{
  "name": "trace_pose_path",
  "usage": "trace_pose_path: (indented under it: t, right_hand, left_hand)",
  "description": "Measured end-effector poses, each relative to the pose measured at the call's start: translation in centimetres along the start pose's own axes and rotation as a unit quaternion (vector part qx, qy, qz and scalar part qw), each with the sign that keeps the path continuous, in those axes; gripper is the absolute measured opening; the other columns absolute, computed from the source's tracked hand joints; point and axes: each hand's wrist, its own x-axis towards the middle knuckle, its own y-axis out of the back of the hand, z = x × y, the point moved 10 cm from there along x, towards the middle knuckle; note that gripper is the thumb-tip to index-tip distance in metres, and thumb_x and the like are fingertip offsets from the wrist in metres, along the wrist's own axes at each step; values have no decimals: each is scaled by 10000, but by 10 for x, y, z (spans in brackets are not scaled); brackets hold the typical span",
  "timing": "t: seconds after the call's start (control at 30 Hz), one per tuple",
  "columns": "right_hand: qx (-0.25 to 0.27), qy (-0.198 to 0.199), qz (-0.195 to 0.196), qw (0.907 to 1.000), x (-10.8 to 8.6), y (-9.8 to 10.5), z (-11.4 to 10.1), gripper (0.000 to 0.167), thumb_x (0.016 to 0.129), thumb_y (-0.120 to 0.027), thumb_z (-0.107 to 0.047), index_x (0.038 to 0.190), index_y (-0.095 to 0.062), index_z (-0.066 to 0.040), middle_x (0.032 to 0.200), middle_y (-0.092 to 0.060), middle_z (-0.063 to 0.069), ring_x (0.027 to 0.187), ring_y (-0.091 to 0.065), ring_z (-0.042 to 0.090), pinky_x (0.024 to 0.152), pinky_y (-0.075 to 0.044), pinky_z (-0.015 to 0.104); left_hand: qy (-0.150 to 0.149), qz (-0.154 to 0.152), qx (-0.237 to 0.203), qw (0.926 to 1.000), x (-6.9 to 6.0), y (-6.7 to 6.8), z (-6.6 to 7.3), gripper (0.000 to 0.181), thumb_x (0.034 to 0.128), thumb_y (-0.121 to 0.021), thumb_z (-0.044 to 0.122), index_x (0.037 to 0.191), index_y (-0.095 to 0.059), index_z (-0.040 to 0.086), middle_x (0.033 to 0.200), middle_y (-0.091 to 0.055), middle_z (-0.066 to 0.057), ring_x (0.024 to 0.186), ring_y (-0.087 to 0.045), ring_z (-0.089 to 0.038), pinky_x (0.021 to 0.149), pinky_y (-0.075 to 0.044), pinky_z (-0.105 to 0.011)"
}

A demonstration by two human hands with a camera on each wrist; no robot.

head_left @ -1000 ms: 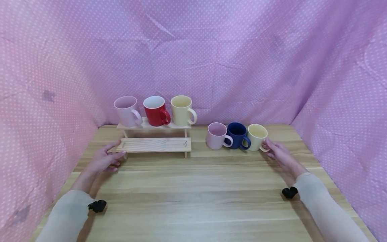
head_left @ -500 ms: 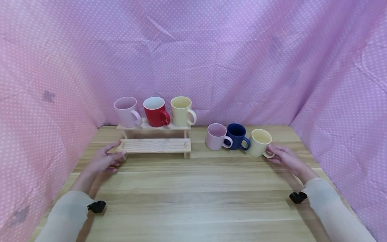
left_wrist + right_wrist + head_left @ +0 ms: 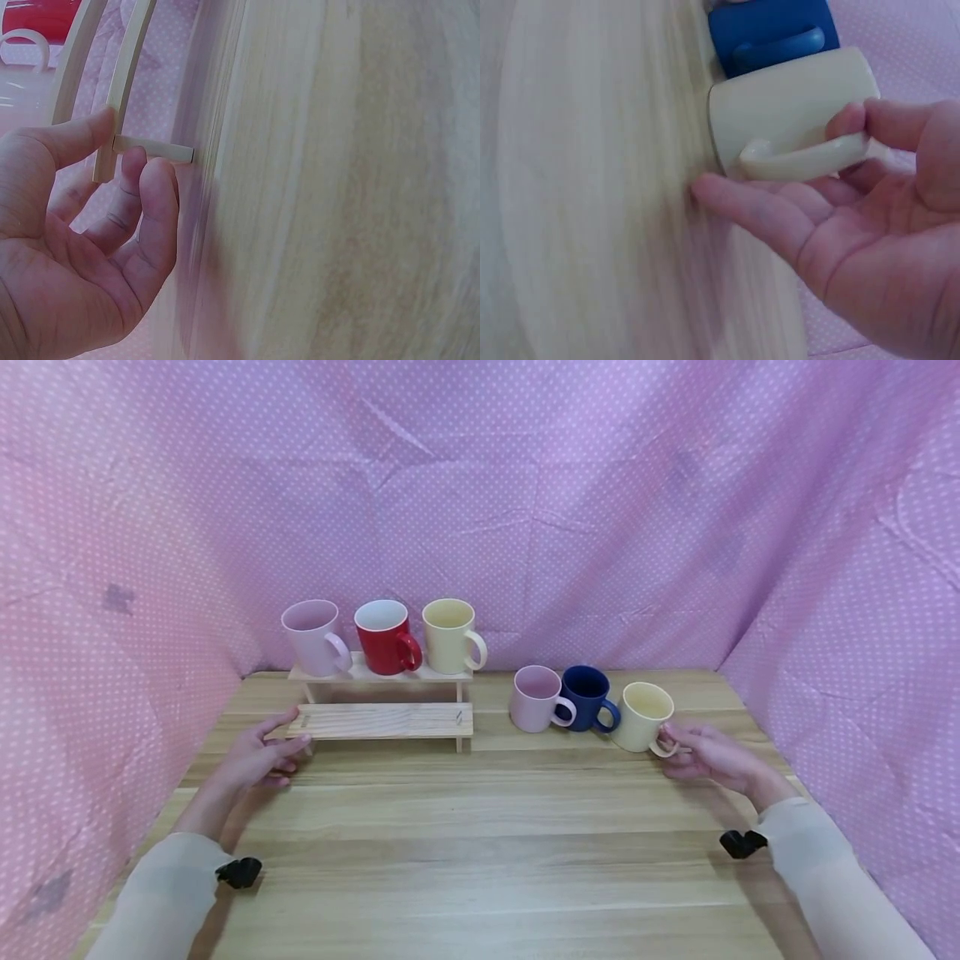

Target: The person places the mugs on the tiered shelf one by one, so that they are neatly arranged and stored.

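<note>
Yellow mug (image 3: 638, 720) nr blue mug (image 3: 582, 702): R hand (image 3: 708, 755) pinches handle (image 3: 810, 160), L hand (image 3: 255, 757) grips shelf (image 3: 384, 721).

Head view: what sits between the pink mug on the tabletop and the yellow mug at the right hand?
The blue mug stands there, between the pink mug and the yellow mug, as the head view shows.

Left hand (image 3: 255, 758), right hand (image 3: 703, 755) bare. Left sleeve (image 3: 153, 897), right sleeve (image 3: 817, 868): plain off-white, long. Left black unit (image 3: 239, 872), right black unit (image 3: 742, 843): small, chunky, inner cuffs.
</note>
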Motion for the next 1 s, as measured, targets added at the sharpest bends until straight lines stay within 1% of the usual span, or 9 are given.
trace_pose_path:
  t: [0.1, 0.2, 0.33, 0.43, 0.6, 0.7, 0.77, 0.87, 1.0]
  right_hand:
    - [275, -19, 69, 9996, -2, 2, -5, 316, 1127, -374, -261, 1105, -592, -34, 1214, -635, 86, 1119, -669, 269, 1009, -500, 493]
    - [485, 24, 124, 9987, -4, 5, -8, 310, 1127, -372, -258, 1034, -572, -41, 1200, -579, 110, 1111, -669, 321, 1016, -487, 513]
    - [645, 164, -52, 9978, -7, 4, -10, 339, 1134, -326, -235, 989, -569, -50, 1181, -525, 109, 1124, -659, 359, 1027, -469, 525]
    - [908, 293, -68, 9954, -11, 4, -13, 360, 1136, -309, -221, 988, -591, -55, 1160, -541, 88, 1084, -682, 339, 1012, -488, 492]
    - [1274, 639, 72, 9898, -12, -5, -28, 341, 1132, -329, -209, 1052, -616, -44, 1152, -598, 82, 1056, -699, 286, 995, -514, 447]
    - [1404, 995, 45, 9851, -14, -14, -42, 357, 1132, -320, -190, 1003, -617, -39, 1115, -577, 70, 1085, -687, 291, 994, -517, 453]
    - [1481, 1255, -10, 9810, -19, -18, -52, 386, 1133, -302, -166, 948, -606, -17, 1086, -561, 73, 1096, -682, 313, 984, -520, 459]
    - [1614, 1572, -219, 9740, -29, -25, -69, 408, 1132, -275, -127, 950, -615, 6, 1089, -559, 96, 1122, -668, 348, 989, -511, 470]
    - [1812, 1710, -611, 9665, -38, -38, -86, 423, 1131, -235, -103, 994, -618, 16, 1151, -586, 121, 1159, -643, 392, 1019, -481, 492]
  left_hand:
    - [14, 40, 56, 10000, 0, 1, 0, 882, 969, -705, 392, 1635, -154, 220, 970, -729, 40, 748, -628, -167, 641, -616, -378]
    - [20, 86, 124, 9999, -1, 2, 0, 889, 960, -711, 412, 1635, -165, 220, 992, -731, 18, 757, -629, -175, 646, -616, -378]
    - [7, 98, 175, 9998, -2, 1, 0, 892, 955, -713, 423, 1635, -172, 221, 1012, -731, -1, 756, -627, -181, 641, -615, -378]
    - [-19, 62, 132, 9999, -3, 1, 0, 893, 954, -714, 424, 1634, -173, 219, 1019, -734, 6, 762, -629, -184, 643, -615, -377]
    - [61, 89, 89, 9999, -8, 9, -2, 901, 962, -710, 409, 1634, -145, 205, 996, -739, 52, 760, -638, -190, 642, -617, -382]
    - [79, 102, 168, 9998, -10, 14, -2, 903, 963, -706, 415, 1635, -135, 219, 1001, -734, 44, 761, -635, -193, 642, -617, -385]
    - [28, 49, 203, 9998, -9, 13, 0, 903, 962, -703, 426, 1637, -135, 231, 1015, -732, 19, 775, -632, -198, 653, -618, -389]
    - [-63, 3, 227, 9997, -6, 9, 3, 901, 962, -703, 428, 1638, -142, 229, 1023, -734, -6, 787, -630, -199, 654, -619, -392]
    - [-127, -54, 152, 9998, -1, -1, 2, 884, 969, -699, 411, 1639, -158, 213, 1015, -746, -12, 774, -632, -190, 640, -614, -381]
